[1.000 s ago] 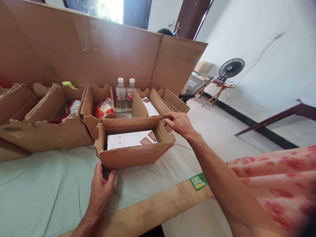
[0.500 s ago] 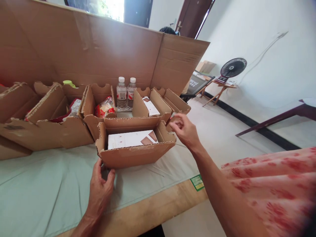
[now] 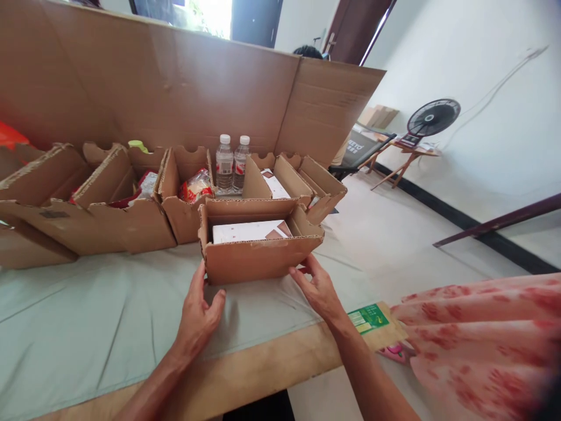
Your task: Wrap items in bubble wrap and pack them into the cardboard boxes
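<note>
A small open cardboard box (image 3: pixel 258 261) stands on the green cloth in front of me, with a flat white carton (image 3: pixel 245 232) with brown corner patches inside. My left hand (image 3: pixel 201 313) is at its lower left corner, fingers along the end wall and thumb near the bottom front edge. At the lower right corner, my right hand (image 3: pixel 318 286) has its fingers around the end and its thumb against the front. The fingertips of both hands are partly hidden by the box.
Behind stands a row of cardboard bins (image 3: pixel 109 225), holding a red snack bag (image 3: pixel 196 187) and another white carton (image 3: pixel 276 184). Two water bottles (image 3: pixel 225 164) stand among them. A tall cardboard panel (image 3: pixel 175 82) rises behind. The table's wooden edge (image 3: pixel 245 380) is nearest me.
My right hand has come down from beside the box's upper right edge to its lower right corner. My left hand stays at the left corner. The view has shifted slightly.
</note>
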`<state>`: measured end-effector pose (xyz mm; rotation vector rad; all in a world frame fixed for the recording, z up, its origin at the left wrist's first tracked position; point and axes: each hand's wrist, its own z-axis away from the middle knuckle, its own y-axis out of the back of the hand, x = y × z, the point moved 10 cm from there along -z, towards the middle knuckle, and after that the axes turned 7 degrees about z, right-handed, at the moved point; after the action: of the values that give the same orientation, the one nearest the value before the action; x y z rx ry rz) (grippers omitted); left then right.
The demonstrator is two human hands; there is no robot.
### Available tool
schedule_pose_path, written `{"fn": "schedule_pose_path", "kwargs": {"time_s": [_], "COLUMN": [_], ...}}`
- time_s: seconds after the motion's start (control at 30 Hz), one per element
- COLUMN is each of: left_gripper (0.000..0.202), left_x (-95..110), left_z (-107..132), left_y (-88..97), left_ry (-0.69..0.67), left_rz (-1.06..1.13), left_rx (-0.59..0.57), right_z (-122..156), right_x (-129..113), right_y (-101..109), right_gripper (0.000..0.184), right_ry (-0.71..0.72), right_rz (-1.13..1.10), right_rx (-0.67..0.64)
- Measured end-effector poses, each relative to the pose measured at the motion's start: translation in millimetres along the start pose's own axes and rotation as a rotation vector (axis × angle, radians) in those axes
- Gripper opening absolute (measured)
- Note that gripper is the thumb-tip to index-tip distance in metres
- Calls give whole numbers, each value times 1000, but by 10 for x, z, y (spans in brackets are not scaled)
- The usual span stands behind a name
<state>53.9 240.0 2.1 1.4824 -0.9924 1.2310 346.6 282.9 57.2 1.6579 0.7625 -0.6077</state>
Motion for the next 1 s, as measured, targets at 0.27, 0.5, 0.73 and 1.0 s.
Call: {"fn": "schedule_pose_path", "kwargs": {"time_s": [0.27,0.5,0.73,1.0], "left_gripper": [83,75,42,31], "left_x": [-118,-254,-15,-28], "left_z": [51,815,1084,250], "left_y": [5,154,815,3873], "left_ry": [0,48,-99,-44], "left_rz": [101,87,-69,-466], "left_rx": [-23,-48,-75,638], "right_z": [404,1090,1280,1180], "right_x": [291,-157,-1056,-1015], "right_y": [-150,-508,-1332,-1495], "right_gripper": [47,29,24,23], "right_ry": [-96,127,459,479], "right_rz": [-26,107,63,111], "right_rx": [100,129,-97,-111]}}
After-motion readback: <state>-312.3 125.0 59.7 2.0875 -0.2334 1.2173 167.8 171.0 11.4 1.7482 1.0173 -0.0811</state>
